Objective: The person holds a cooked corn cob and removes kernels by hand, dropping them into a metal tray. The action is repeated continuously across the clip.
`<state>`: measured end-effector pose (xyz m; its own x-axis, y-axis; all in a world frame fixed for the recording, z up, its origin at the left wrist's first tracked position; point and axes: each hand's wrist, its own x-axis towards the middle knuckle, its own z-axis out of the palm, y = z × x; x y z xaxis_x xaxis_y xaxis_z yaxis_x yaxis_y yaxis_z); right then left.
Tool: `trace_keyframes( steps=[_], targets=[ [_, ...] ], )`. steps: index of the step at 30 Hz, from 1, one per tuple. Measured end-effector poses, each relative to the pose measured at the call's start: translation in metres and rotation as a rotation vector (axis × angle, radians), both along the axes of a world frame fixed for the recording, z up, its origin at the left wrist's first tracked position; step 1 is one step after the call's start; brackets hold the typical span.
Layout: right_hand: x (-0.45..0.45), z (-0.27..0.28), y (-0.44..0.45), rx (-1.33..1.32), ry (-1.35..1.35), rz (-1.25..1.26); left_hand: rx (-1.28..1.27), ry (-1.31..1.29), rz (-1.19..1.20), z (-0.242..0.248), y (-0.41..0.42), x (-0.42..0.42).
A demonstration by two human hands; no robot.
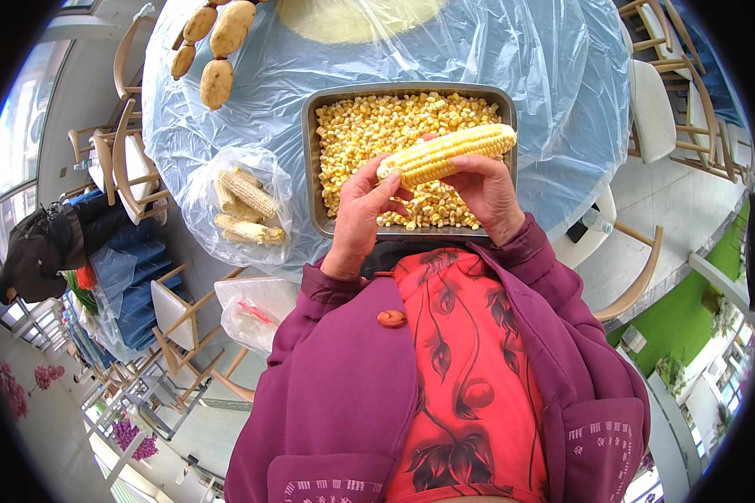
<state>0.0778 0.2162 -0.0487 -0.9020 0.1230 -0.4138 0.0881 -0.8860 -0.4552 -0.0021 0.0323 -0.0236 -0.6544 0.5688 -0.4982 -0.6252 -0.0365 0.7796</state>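
An ear of corn (pixel 450 151), its kernels on, lies nearly level between both hands. My left hand (pixel 365 201) grips its left end with thumb and fingers. Under and behind its right half is my right hand (pixel 486 192), the thumb pressed on the kernels; some fingers are hidden by the ear. Below the hands, a metal tray (pixel 310 157) holds a thick layer of loose yellow kernels (pixel 365 126). Left of the tray, a clear plastic bag (pixel 195 217) contains several stripped corn cobs (pixel 248 193).
Several potatoes (pixel 217 82) lie at the upper left of the round table (pixel 560 38), which is covered with plastic film. Wooden-armed chairs (pixel 653 119) stand around it. Another person (pixel 44 251) in dark clothes is by a blue-covered table at the left.
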Motion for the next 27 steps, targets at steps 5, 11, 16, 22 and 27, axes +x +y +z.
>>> trace_keyframes(
  steps=[5, 11, 16, 22, 27],
  targets=[
    [0.000, 0.001, 0.000, 0.069, 0.015, 0.022, -0.067, 0.085, -0.025, 0.003, 0.000, 0.000],
    [0.000, 0.004, -0.002, 0.171, -0.015, 0.010, -0.155, 0.105, -0.114, 0.006, -0.001, -0.003],
    [-0.002, 0.011, -0.006, 0.300, 0.009, 0.017, -0.215, 0.055, -0.105, -0.007, 0.002, 0.001],
    [-0.003, 0.013, -0.010, 0.308, 0.015, 0.023, -0.209, -0.081, -0.038, -0.017, 0.004, -0.004],
    [-0.001, 0.003, -0.004, 0.159, -0.023, -0.006, -0.172, -0.087, -0.068, -0.021, 0.003, -0.005]
  ],
)
